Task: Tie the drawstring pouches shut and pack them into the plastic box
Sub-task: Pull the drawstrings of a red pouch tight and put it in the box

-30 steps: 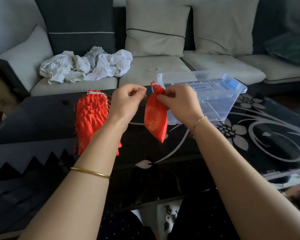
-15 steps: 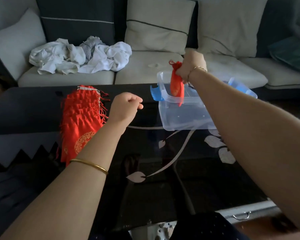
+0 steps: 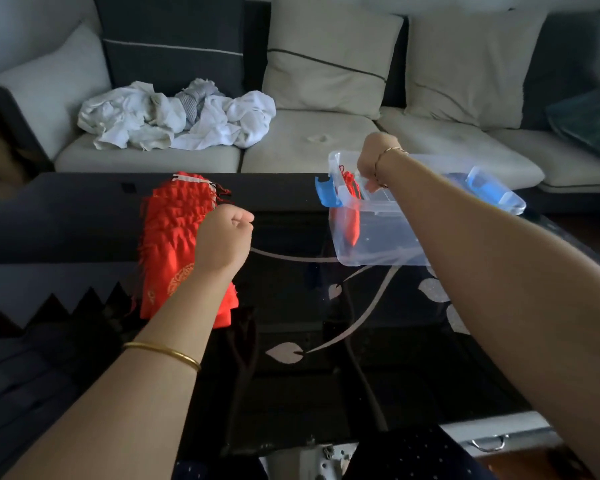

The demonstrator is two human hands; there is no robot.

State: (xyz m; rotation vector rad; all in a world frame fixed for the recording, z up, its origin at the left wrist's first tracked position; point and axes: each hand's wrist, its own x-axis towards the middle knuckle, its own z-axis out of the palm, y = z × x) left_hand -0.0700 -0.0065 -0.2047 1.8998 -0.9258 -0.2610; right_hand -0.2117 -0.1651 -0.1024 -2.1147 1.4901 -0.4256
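A clear plastic box (image 3: 388, 252) with blue latches stands on the black glass table, right of centre. My right hand (image 3: 373, 161) reaches down into it at the left end, fingers curled at the gathered top of a red drawstring pouch (image 3: 351, 223). That pouch hangs upright inside the box against its left wall. A pile of red pouches (image 3: 172, 237) with gold print lies on the table to the left. My left hand (image 3: 224, 237) hovers over the pile's right edge, curled into a fist and holding nothing.
The black glass table (image 3: 326, 375) has a white leaf pattern. Behind it runs a light sofa (image 3: 309, 147) with cushions and a heap of white clothes (image 3: 174, 116). The box's lid (image 3: 492, 188) lies behind the box at the right.
My right hand carried the red pouch away from my left hand to the box and lowered it inside. My left hand let go and curled into a fist above the pile.
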